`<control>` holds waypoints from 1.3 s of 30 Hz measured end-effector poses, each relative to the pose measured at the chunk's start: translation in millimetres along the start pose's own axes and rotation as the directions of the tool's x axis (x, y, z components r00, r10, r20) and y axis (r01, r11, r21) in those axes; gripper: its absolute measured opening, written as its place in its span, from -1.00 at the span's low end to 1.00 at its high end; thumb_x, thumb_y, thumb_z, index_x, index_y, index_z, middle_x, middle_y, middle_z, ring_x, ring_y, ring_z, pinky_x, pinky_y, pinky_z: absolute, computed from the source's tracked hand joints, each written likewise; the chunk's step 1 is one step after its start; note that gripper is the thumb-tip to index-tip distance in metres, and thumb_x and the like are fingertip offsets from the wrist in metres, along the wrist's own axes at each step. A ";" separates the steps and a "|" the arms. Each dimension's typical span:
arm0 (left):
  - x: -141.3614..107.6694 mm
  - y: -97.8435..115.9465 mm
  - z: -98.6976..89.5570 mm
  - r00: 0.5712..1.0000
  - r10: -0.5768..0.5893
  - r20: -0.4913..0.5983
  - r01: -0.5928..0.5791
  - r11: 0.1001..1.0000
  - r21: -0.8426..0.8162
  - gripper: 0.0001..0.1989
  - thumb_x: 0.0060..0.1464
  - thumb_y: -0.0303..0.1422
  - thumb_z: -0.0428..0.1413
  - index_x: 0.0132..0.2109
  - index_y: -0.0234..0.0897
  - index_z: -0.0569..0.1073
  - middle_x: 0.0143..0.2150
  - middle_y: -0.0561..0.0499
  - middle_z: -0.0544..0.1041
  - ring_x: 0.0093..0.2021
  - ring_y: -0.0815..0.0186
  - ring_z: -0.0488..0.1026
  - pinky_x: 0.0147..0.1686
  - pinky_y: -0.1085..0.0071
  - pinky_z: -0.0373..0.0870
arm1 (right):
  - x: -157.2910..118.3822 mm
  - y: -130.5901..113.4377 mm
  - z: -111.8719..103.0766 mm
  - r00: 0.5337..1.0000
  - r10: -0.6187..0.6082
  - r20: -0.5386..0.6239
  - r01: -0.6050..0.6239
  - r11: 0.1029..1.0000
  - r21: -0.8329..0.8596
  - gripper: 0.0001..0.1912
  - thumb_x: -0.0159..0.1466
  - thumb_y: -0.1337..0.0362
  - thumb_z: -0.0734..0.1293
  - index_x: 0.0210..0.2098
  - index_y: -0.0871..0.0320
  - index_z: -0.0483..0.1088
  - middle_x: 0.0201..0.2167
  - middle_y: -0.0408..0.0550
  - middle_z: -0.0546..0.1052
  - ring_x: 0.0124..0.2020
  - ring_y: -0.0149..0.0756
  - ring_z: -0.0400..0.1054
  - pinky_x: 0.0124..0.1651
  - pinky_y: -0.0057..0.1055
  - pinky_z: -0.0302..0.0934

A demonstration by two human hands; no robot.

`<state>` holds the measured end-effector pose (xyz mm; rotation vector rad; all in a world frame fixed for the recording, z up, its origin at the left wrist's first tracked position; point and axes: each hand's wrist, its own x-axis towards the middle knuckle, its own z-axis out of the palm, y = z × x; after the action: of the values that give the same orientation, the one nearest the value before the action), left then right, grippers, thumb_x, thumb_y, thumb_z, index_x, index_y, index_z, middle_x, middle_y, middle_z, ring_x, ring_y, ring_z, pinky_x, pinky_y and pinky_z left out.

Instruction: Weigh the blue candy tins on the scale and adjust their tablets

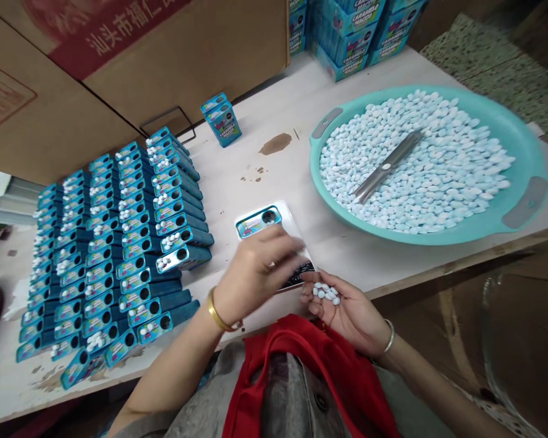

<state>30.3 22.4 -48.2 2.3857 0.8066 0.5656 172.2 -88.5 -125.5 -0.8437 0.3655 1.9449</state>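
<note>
My left hand (267, 258) is over a white digital scale (296, 228), palm down, its fingertips smeared by motion and pointing toward my other hand. A small pale spot shows under its fingers; whether it is a candy I cannot tell. On the scale stands a blue candy box (256, 224) with a round dark hole in its top. My right hand (354, 316) is cupped palm up at the table's front edge and holds several pale blue and white candies (326, 293). The scale's dark display (301, 274) is partly hidden by my left hand.
At left stand rows of blue boxes (139, 246), many with candies on their tops. A turquoise basin (520, 158) full of candies, with a metal scoop (388, 167) lying on them, is at right. Behind are two small boxes (223, 121), large cartons (164, 55) and stacked boxes (351, 42).
</note>
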 end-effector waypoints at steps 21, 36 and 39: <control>-1.4 11.2 4.6 0.957 0.107 0.269 -0.140 0.984 0.107 -0.90 0.18 -0.44 0.01 -0.21 -0.30 0.42 -0.24 -0.06 0.45 -0.24 0.36 0.41 -0.28 0.45 0.39 | 7.9 5.1 8.0 0.998 0.002 0.062 -0.006 0.998 0.069 -0.85 0.21 0.26 0.31 -0.31 0.22 0.45 -0.48 -0.11 0.51 -0.47 -0.41 0.40 -0.49 -0.54 0.25; 30.9 -87.7 -30.0 0.970 -0.202 0.134 0.125 0.891 0.437 -0.69 0.11 -0.22 0.09 -0.04 -0.26 0.31 -0.20 -0.04 0.45 -0.25 0.28 0.40 -0.26 0.37 0.33 | 4.0 -4.7 -7.1 0.996 -0.056 -0.071 0.054 0.998 -0.027 -0.84 0.18 0.25 0.35 -0.39 0.24 0.48 -0.54 -0.16 0.41 -0.68 -0.61 0.12 -0.71 -0.67 0.02; 66.6 -123.4 -44.1 0.970 -0.240 -0.029 0.222 0.836 0.501 -0.66 0.06 -0.29 0.13 -0.03 -0.25 0.29 -0.13 -0.06 0.43 -0.19 0.25 0.40 -0.22 0.35 0.32 | 7.6 -5.5 -7.2 0.994 -0.063 -0.092 0.062 0.998 -0.005 -0.86 0.14 0.25 0.40 -0.40 0.21 0.50 -0.53 -0.14 0.44 -0.69 -0.61 0.11 -0.73 -0.67 0.02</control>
<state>3.7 164.0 -77.2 2.6863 1.3411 0.2264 177.5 -84.9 -135.5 -0.9372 0.3873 1.8532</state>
